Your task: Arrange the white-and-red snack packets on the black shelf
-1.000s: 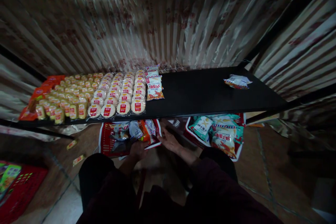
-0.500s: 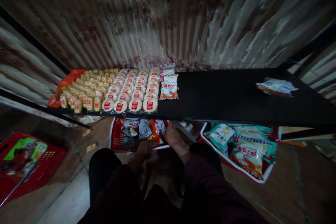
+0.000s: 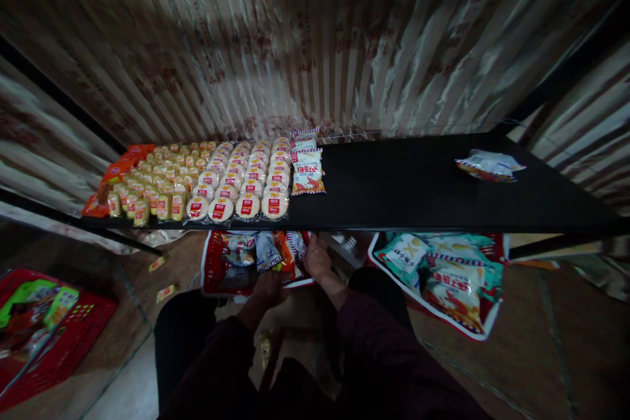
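Observation:
Under the shelf, a red box with a pale rim (image 3: pixel 212 275) holds several snack bags, among them a blue and white bag (image 3: pixel 267 251) and an orange packet (image 3: pixel 286 252). My left hand (image 3: pixel 267 287) is closed at its near rim, with the fingertips out of sight. At the right edge of the same box, my right hand (image 3: pixel 317 259) grips the side, its fingers pointing up and partly hidden. On the black shelf above stand two upright white snack bags (image 3: pixel 308 172), beside rows of round wrapped crackers (image 3: pixel 247 205).
Small yellow packets (image 3: pixel 164 208) and orange bags (image 3: pixel 115 172) fill the shelf's left end. A white bag (image 3: pixel 489 165) lies at its right. A second red box (image 3: pixel 485 331) of snack bags stands right, a red basket (image 3: pixel 93 325) left. Loose packets (image 3: pixel 166 292) lie on the floor.
The view has shifted slightly, so the shelf sits a little lower and further left. Both hands stay at the red box; the left one looks less blurred.

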Action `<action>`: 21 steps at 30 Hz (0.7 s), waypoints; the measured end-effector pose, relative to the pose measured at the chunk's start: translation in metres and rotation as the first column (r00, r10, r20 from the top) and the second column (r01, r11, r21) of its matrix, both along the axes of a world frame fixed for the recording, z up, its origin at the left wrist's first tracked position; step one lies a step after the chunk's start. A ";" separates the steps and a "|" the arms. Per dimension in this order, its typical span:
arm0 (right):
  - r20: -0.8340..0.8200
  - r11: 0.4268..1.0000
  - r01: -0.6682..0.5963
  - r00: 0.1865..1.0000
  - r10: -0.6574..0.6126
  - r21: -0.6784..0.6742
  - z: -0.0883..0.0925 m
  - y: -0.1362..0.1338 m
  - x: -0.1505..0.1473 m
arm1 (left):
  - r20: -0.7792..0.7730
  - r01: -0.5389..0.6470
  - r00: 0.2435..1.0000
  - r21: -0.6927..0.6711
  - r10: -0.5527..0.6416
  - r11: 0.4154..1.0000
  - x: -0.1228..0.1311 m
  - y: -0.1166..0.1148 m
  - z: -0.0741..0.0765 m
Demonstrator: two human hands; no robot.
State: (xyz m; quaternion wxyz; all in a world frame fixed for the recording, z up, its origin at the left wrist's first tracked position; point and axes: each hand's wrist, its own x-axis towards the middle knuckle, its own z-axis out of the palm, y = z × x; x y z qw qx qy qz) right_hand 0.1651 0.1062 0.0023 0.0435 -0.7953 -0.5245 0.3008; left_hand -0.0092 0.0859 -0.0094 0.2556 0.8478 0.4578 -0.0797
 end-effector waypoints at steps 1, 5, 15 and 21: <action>-0.007 1.000 0.009 1.000 -0.009 0.008 0.000 0.000 0.000 | -0.003 -0.001 1.000 -0.013 0.001 1.000 0.001 0.000 0.002; -0.030 0.999 0.043 0.999 -0.043 -0.003 0.002 0.000 -0.002 | -0.005 0.009 1.000 -0.058 -0.010 0.998 0.003 0.000 0.010; 0.014 0.994 0.107 0.994 -0.108 0.026 0.003 0.001 -0.007 | -0.044 0.019 0.999 -0.115 -0.025 0.993 0.004 0.002 0.020; 0.001 0.991 0.083 0.997 -0.084 0.101 -0.009 -0.005 -0.004 | -0.050 0.028 0.998 -0.111 -0.034 0.993 0.006 0.001 0.015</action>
